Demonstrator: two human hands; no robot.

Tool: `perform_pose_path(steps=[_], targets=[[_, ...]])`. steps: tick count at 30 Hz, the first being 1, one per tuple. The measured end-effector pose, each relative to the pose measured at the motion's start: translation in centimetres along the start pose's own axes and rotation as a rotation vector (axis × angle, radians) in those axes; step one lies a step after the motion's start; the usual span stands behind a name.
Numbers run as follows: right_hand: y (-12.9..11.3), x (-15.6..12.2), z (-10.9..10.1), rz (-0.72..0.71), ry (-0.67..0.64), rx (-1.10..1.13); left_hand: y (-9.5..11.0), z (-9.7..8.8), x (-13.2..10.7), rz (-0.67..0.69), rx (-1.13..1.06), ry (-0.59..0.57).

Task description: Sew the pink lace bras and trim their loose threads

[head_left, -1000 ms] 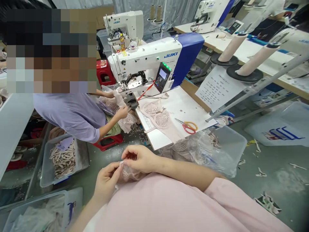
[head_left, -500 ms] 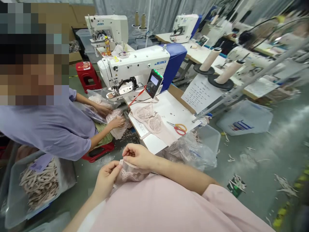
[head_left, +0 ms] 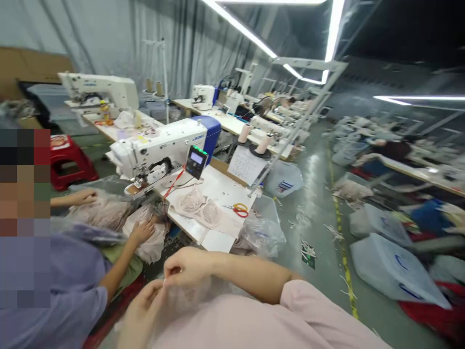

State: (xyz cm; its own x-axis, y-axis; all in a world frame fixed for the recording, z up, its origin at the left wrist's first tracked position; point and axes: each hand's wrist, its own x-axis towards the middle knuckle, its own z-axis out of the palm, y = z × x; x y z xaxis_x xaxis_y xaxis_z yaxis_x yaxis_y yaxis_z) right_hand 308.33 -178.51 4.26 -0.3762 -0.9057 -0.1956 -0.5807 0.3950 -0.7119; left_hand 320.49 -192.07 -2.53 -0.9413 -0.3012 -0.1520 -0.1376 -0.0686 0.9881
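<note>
My left hand (head_left: 141,303) and my right hand (head_left: 186,266) meet low in the view, close to my chest, both pinched on a small piece of pale pink lace fabric (head_left: 189,294). The fingers of both are curled and the picture is smeared by motion. My pink sleeve (head_left: 290,315) fills the bottom of the view. Ahead stands a white sewing machine (head_left: 160,148) on a white table (head_left: 218,186), with more pink lace pieces (head_left: 198,208) and scissors with red and yellow handles (head_left: 238,209) lying on it.
A person in a lilac top (head_left: 54,286) sits at my left, with hands on pink fabric in a plastic bag (head_left: 105,213). A clear bin with bagged fabric (head_left: 263,228) stands by the table. Rows of sewing tables run back; white bags (head_left: 392,266) lie on the grey floor at right.
My head has lifted and turned right, so the hall and aisle now show. My hands stay together on the lace piece. The person at my left has shifted hands on the bagged fabric.
</note>
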Motion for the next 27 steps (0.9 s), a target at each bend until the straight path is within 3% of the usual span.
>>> perform_pose_path(steps=[3,8,12,15,17,19,21,25,27], targets=[[0.3,-0.6,-1.1,0.0,0.18,0.0,-1.3,-2.0,2.0,0.118,0.023,0.082],[2.2,-2.3,-4.4,0.095,0.466,0.153,-2.1,-4.1,4.9,0.162,0.108,0.037],[6.4,-3.4,-9.8,0.268,0.687,0.152,-0.9,-2.4,9.7,0.209,0.146,0.002],[10.5,-5.1,-14.4,0.483,0.902,0.127,1.1,-0.5,14.2,0.266,0.157,-0.028],[13.1,-6.5,-16.0,0.633,1.042,0.121,2.4,0.1,16.2,0.292,0.164,-0.042],[15.3,-7.3,-15.7,0.762,1.128,0.151,3.2,-0.1,16.8,0.298,0.178,-0.045],[16.9,-7.0,-13.5,0.855,1.129,0.222,3.3,-1.0,15.9,0.284,0.2,-0.047],[18.3,-4.4,-6.8,0.956,0.942,0.441,2.2,-3.5,11.1,0.218,0.252,-0.064],[18.6,-3.0,-4.4,0.985,0.852,0.529,1.4,-4.6,8.4,0.184,0.276,-0.084]])
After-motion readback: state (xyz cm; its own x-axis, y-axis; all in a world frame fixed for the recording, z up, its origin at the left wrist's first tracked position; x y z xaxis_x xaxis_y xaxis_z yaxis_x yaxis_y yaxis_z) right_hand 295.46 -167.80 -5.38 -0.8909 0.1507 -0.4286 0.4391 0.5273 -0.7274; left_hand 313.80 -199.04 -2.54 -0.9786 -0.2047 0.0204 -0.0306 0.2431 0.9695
